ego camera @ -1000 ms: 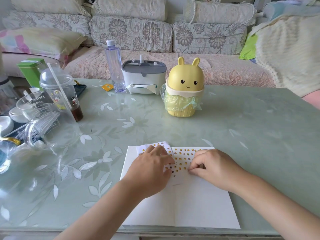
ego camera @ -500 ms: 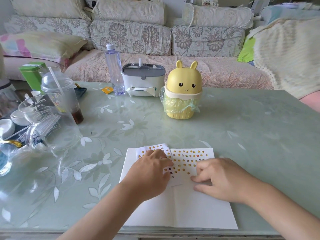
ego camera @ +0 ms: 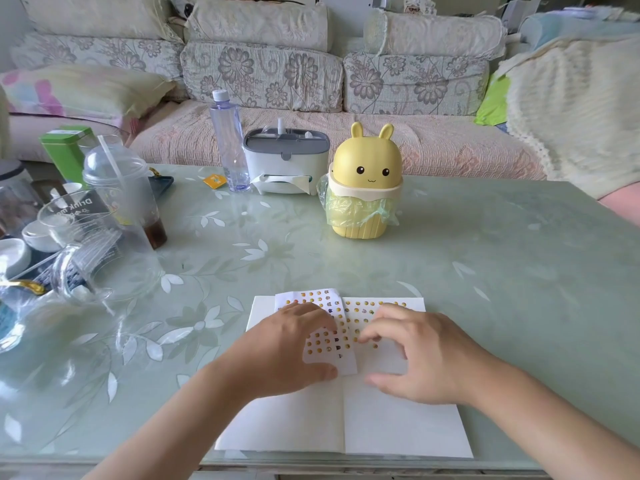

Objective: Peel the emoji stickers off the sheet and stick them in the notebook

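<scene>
An open notebook (ego camera: 346, 417) with white pages lies at the table's near edge. The curled emoji sticker sheet (ego camera: 327, 342) rests over its left page and spine. My left hand (ego camera: 287, 351) holds it, with the fingers laid over the top part and the thumb at its lower edge. Several small emoji stickers (ego camera: 367, 310) sit in rows on the top of the right page. My right hand (ego camera: 422, 355) hovers over the right page with bent fingers. Its fingertips are just right of the sheet's edge, and the thumb is spread apart below.
A yellow bunny-shaped bin (ego camera: 363, 188) with a green liner stands mid-table. Behind it are a tissue box (ego camera: 285, 168) and a water bottle (ego camera: 228, 143). Cups, a glass jug (ego camera: 97, 251) and dishes crowd the left side. A sofa runs along the far side.
My right hand has drawn back from the sheet toward the right page and its thumb has spread. More of the sticker sheet shows between my left thumb and fingers.
</scene>
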Demonstrator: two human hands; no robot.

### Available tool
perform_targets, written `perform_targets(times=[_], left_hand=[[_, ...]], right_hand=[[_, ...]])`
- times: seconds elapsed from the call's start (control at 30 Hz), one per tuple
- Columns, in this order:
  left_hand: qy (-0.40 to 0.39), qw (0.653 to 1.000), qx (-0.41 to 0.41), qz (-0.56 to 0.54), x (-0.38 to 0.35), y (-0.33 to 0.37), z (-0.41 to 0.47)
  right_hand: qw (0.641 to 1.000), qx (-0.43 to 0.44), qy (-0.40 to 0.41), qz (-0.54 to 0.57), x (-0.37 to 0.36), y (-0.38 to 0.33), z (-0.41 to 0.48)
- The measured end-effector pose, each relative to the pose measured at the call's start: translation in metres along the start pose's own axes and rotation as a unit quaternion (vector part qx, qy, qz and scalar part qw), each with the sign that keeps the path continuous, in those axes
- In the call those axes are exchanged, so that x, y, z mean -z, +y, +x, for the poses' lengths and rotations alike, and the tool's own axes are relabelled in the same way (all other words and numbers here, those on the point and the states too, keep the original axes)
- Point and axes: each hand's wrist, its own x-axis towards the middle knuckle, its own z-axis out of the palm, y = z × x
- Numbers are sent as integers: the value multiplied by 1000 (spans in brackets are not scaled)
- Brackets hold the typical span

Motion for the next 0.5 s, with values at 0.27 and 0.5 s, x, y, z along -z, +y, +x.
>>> perform_targets(times=[0.27, 0.5], left_hand=[[51, 998, 9, -35, -1, -8, -7], [180, 972, 127, -84, 3, 26, -26]], right_hand=[[980, 129, 143, -45, -23, -15, 23], [978, 41, 205, 19, -33, -19, 29]])
